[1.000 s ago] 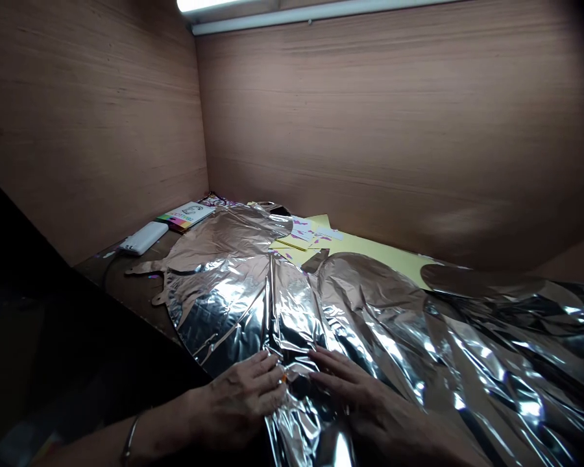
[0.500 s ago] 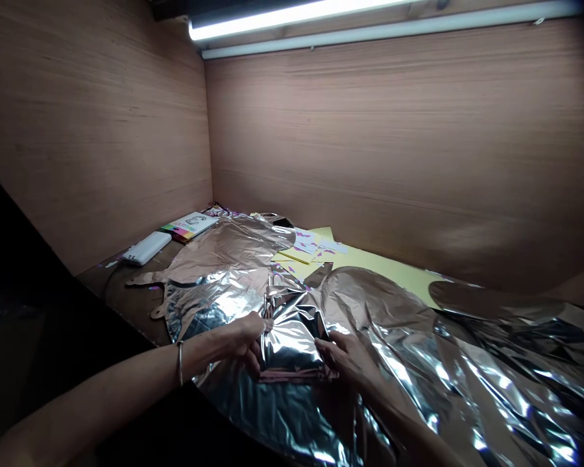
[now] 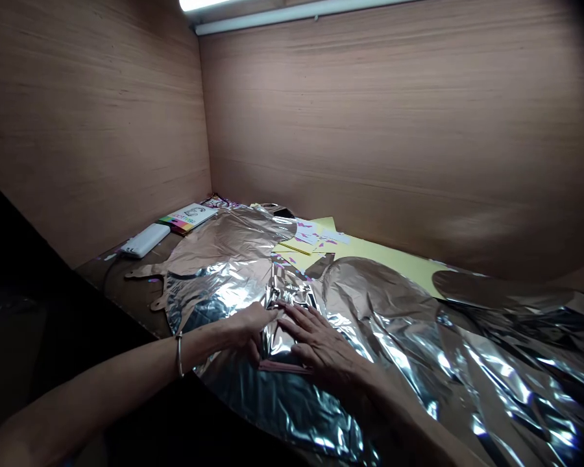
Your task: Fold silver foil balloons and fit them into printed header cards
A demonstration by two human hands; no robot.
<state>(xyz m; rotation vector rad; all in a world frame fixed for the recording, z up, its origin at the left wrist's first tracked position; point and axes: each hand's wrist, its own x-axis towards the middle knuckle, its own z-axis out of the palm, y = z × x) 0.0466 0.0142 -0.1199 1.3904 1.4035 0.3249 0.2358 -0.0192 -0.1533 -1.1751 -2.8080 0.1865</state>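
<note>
A large silver and rose-gold foil balloon (image 3: 224,259) lies flat and crinkled across the dark tabletop, with more foil sheet (image 3: 506,363) spreading to the right. Part of it forms a folded, creased flap (image 3: 285,324) between my hands. My left hand (image 3: 246,327), with a thin bangle (image 3: 179,357) on its wrist, grips the flap's left edge. My right hand (image 3: 316,344) lies flat on top of the flap with its fingers spread. The underside of the fold is hidden by my hands.
At the back left are a white power bank (image 3: 145,240) with a dark cable and a colourful boxed pack (image 3: 187,218). Yellow card (image 3: 379,259) and small printed paper pieces (image 3: 316,235) lie behind the foil. Wooden walls stand behind and left, under a strip light.
The foil near my hands now forms a folded flap, raised from the loose crumple seen earlier. My right hand has moved from the flap's side onto its top.
</note>
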